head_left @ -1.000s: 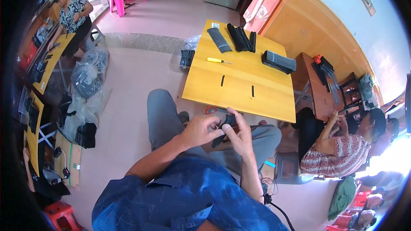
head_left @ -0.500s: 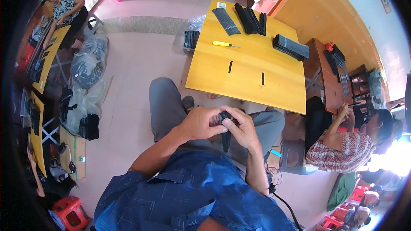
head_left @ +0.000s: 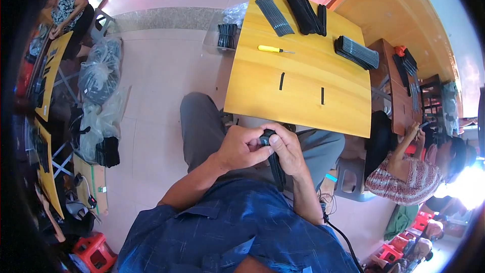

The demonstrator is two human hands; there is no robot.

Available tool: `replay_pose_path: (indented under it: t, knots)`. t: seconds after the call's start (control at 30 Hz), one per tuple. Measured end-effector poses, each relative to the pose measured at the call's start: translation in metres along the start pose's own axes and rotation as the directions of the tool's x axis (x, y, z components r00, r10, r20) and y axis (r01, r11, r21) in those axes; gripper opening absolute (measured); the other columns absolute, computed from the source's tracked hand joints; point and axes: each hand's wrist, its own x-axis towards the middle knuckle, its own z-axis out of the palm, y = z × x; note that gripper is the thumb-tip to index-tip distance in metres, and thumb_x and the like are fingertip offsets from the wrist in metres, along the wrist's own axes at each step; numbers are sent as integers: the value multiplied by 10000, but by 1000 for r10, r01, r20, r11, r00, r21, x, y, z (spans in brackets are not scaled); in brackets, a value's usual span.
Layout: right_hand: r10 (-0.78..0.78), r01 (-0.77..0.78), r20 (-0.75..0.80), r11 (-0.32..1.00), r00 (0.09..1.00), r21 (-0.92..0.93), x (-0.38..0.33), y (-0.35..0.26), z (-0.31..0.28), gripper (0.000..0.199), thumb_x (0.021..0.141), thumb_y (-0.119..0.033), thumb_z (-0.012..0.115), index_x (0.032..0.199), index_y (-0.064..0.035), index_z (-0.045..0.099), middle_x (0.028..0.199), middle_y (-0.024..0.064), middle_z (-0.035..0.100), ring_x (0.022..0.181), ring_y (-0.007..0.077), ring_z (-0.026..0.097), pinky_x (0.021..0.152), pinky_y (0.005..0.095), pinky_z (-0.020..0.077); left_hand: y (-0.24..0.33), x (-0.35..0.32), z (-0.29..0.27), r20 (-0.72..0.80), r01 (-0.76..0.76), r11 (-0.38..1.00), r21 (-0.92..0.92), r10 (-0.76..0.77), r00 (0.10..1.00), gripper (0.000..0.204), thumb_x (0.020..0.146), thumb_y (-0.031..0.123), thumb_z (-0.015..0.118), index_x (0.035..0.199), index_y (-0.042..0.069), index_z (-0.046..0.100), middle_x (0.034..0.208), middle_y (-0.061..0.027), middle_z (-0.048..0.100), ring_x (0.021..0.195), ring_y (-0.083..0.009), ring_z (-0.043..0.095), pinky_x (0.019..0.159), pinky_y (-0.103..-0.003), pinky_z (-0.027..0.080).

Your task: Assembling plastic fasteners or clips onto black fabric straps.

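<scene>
Over my lap, both hands are closed round a long black strap-like piece (head_left: 275,166), whose exact kind I cannot make out. My left hand (head_left: 237,146) grips its upper end from the left, with the thumb against it. My right hand (head_left: 288,152) wraps the same end from the right, thumb laid over the top. A dark rounded end shows between the thumbs, and the rest hangs down toward my shirt. My fingers hide part of it.
Ahead stands a yellow table (head_left: 298,103) with a yellow-handled screwdriver (head_left: 270,49), two short black strips, a fan of grey strips (head_left: 274,16), black bundles (head_left: 305,14) and a grey stack (head_left: 356,52). A person (head_left: 404,177) sits at the right; plastic-wrapped goods (head_left: 101,71) lie left.
The black piece's lower end has swung slightly right, and both hands keep hold of it. The view has shifted a little, so the table sits farther right. The person at the right has moved their hands.
</scene>
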Motion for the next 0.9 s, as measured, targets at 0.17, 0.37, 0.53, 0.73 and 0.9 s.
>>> replay_pose_path:
  t: [0.17, 0.37, 0.53, 0.73, 0.9]
  knots:
    - [77, -107, 86, 893, 993, 437, 22, -1, -5, 457, 1054, -373, 605, 1320, -2, 620, 1239, 97, 676, 1155, 195, 622, 1023, 349, 478, 17, 16, -15, -79, -15, 997, -76, 9, 997, 292, 789, 170, 826, 715, 52, 570, 515, 8, 464, 456, -69, 442, 457, -276, 342]
    - [19, -146, 268, 874, 963, 463, 33, -3, -8, 472, 1053, -418, 606, 1326, -35, 562, 1121, 42, 627, 1070, 138, 597, 933, 309, 489, 9, 20, -41, 75, -157, 986, 54, 152, 985, 381, 864, 256, 838, 684, 44, 579, 544, -24, 514, 470, -111, 499, 469, -283, 368]
    - [100, -290, 363, 805, 926, 518, 20, -7, -4, 427, 1060, -453, 583, 1208, -54, 562, 1038, 16, 572, 997, 104, 555, 866, 282, 472, 3, 4, -30, 93, -188, 979, 82, 180, 979, 449, 892, 344, 793, 640, 73, 539, 601, -119, 548, 516, -307, 532, 482, -377, 386]
    - [103, -161, 160, 895, 982, 415, -8, -11, 9, 417, 1074, -455, 554, 1151, -46, 575, 1054, 10, 567, 1041, 110, 506, 929, 270, 421, 19, -1, -19, 84, -398, 879, 262, 390, 917, 486, 871, 288, 803, 584, 110, 454, 539, -95, 473, 468, -283, 496, 449, -400, 349]
    - [107, -103, 14, 896, 994, 433, -34, -10, 9, 505, 1042, -531, 570, 1159, -40, 593, 1046, -6, 579, 1010, 98, 525, 907, 249, 419, 29, -1, -2, 144, -549, 742, 385, 539, 830, 458, 849, 262, 813, 587, 138, 459, 520, -73, 441, 449, -265, 477, 433, -400, 326]
